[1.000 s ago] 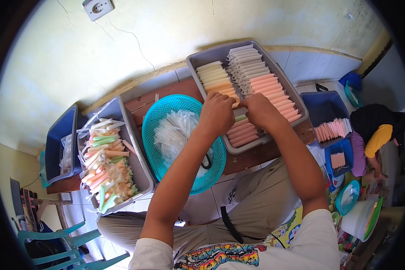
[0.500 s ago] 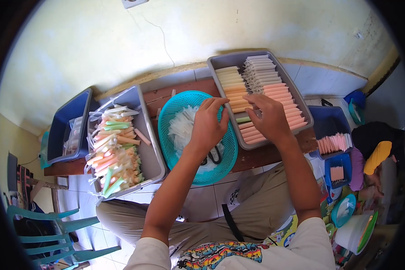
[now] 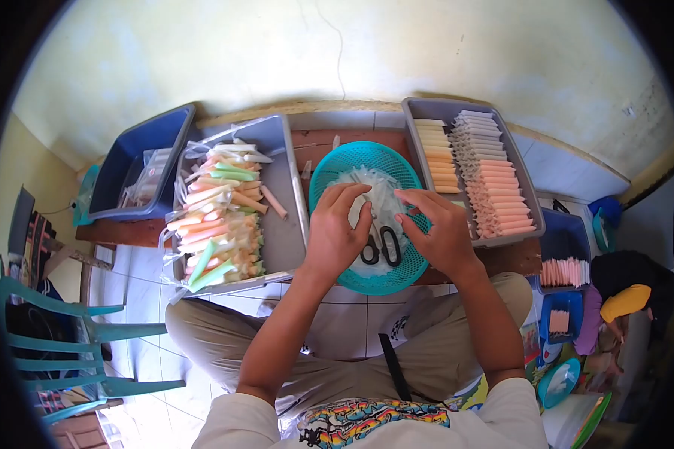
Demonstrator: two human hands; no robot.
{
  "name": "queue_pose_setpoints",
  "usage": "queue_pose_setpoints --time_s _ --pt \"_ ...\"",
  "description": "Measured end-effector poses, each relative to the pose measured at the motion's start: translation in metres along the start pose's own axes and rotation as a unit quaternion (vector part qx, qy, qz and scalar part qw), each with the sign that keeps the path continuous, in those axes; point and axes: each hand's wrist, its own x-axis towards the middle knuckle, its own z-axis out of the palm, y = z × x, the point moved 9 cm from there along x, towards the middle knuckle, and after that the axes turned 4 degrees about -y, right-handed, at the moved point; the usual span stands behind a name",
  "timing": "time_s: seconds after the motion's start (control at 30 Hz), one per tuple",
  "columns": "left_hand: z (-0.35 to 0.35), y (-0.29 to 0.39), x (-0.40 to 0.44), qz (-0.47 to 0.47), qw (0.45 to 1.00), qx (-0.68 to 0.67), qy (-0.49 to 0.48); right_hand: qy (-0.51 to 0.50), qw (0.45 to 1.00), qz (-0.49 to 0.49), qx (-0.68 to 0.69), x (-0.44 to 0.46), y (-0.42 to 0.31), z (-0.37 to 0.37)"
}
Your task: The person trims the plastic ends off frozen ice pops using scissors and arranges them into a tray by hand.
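My left hand (image 3: pixel 338 230) hovers over the left half of a teal mesh basket (image 3: pixel 418 262), thumb and fingers curved apart with nothing visible between them. Over the right half is my right hand (image 3: pixel 443 229), its thumb and index finger also apart and no object showing in it. Below them in the basket lie a heap of clear plastic sleeves (image 3: pixel 386 196) and scissors with black handles (image 3: pixel 390 245), partly covered by my hands. Right of the basket, a grey tray (image 3: pixel 530 163) holds neat rows of filled plastic tubes (image 3: pixel 502 191) in yellow, orange, pink and white.
Left of the basket, another grey tray (image 3: pixel 290 187) bears a loose pile of pastel tubes (image 3: pixel 221 213). A dark blue bin (image 3: pixel 138 153) stands beyond it. All rest on a brown wooden bench (image 3: pixel 314 140). At far right, another person (image 3: pixel 627 292) is near blue containers (image 3: pixel 565 243).
Both hands have moved left from the sorted tray to over the basket. The whole view has shifted, so the bench and trays appear further right.
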Motion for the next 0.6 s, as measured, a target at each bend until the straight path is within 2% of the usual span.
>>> queue_pose_setpoints --time_s 0.2,0.4,0.6 --pt "-0.045 -0.015 -0.013 -0.024 0.999 0.020 0.029 -0.022 0.997 0.002 0.075 0.022 -0.034 0.029" --pt "-0.099 -0.032 -0.019 -0.042 0.995 0.073 0.059 -0.012 0.991 -0.062 0.120 0.052 -0.073 0.069" --pt "-0.153 -0.060 -0.027 -0.071 0.986 0.126 0.085 -0.014 0.981 -0.064 0.182 0.085 -0.095 0.119"
